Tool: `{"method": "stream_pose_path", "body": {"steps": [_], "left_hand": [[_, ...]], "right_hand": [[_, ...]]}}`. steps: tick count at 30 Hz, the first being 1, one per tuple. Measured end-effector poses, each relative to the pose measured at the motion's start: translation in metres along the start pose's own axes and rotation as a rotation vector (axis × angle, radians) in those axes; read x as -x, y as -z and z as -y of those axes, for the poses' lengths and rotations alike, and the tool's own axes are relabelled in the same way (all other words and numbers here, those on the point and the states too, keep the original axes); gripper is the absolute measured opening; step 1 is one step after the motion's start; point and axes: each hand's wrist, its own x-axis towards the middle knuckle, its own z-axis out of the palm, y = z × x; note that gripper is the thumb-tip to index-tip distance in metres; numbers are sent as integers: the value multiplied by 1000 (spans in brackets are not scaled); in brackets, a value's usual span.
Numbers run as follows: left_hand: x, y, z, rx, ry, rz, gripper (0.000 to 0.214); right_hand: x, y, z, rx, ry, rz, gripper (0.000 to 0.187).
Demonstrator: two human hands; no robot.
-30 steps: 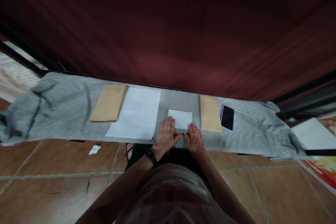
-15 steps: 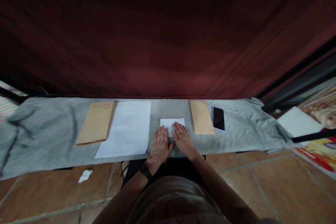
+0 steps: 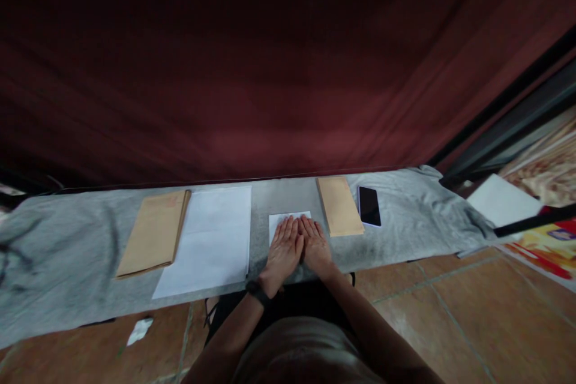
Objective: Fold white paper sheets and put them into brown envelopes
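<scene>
A small white folded piece of paper (image 3: 274, 223) lies on the grey cloth in front of me, largely covered by my hands. My left hand (image 3: 285, 247) rests flat on it, fingers stretched out and thumb toward the right. Beside it, my right hand (image 3: 314, 244) also presses flat on the paper's right part, its fingers extended. The two hands touch or nearly touch at the thumbs. A stack of white paper sheets (image 3: 213, 234) lies left of my hands, and a stack of narrow brown envelopes (image 3: 341, 207) lies to their right.
Larger brown envelopes (image 3: 153, 231) overlap the white sheets' left edge. A phone (image 3: 369, 206) lies right of the narrow envelopes. The grey cloth (image 3: 414, 216) covers a narrow bench against a dark red curtain (image 3: 270, 102). A crumpled white scrap (image 3: 140, 331) is on the tiled floor.
My left hand has slid right across the small paper, closing the gap to my right hand. The view has tilted slightly.
</scene>
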Motion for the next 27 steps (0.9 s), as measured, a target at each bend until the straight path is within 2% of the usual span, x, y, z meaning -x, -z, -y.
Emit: {"method": "stream_pose_path", "body": {"steps": [4, 9, 18, 27], "left_hand": [[-12, -9, -1, 31, -22, 44, 61], [-9, -15, 7, 8, 18, 40, 67], [-1, -11, 17, -56, 151, 3, 67], [3, -15, 20, -50, 265, -94, 63]], "right_hand": [[0, -3, 0, 37, 3, 14, 61], [-1, -3, 2, 19, -11, -5, 55], [-2, 3, 6, 14, -65, -13, 52], [-2, -3, 9, -4, -179, -115, 58]]}}
